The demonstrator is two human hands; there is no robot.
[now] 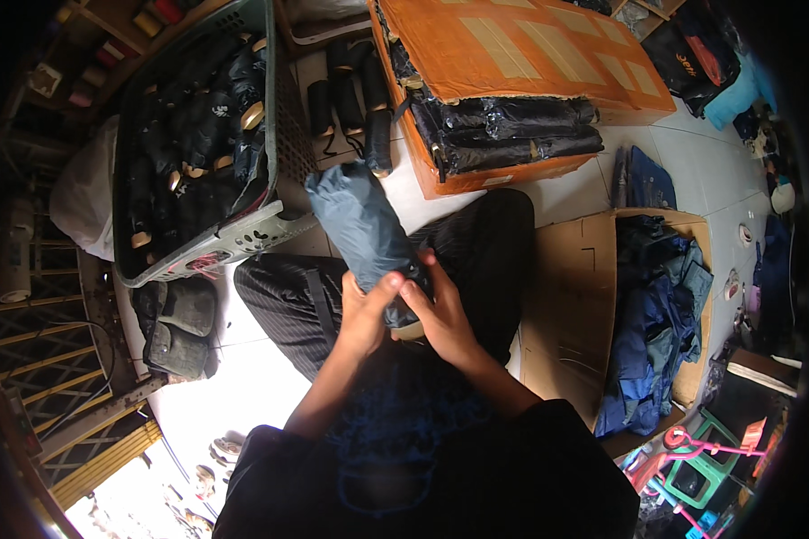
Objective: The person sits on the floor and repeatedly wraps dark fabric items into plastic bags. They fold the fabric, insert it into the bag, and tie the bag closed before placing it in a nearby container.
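Observation:
A plump grey-blue nylon bundle [360, 220], rolled long and tilted up to the left, lies over my lap. My left hand [366, 316] is closed around the left side of its lower end. On the right side of that same end, my right hand [440, 314] has its fingers wrapped around it, and the two thumbs almost meet on top. Between my hands a beige rounded end [410, 331] peeks out below dark fabric. What the bundle contains is hidden, and so are most of my fingertips underneath.
A green-grey plastic basket [283, 220] full of black rolls stands at left. Several black rolls [346, 99] lie on the tiles ahead. An orange carton [530, 54] holds black wrapped packs. At right, a cardboard box [566, 314] contains blue fabric [647, 350]. A dark bag [180, 323] sits left.

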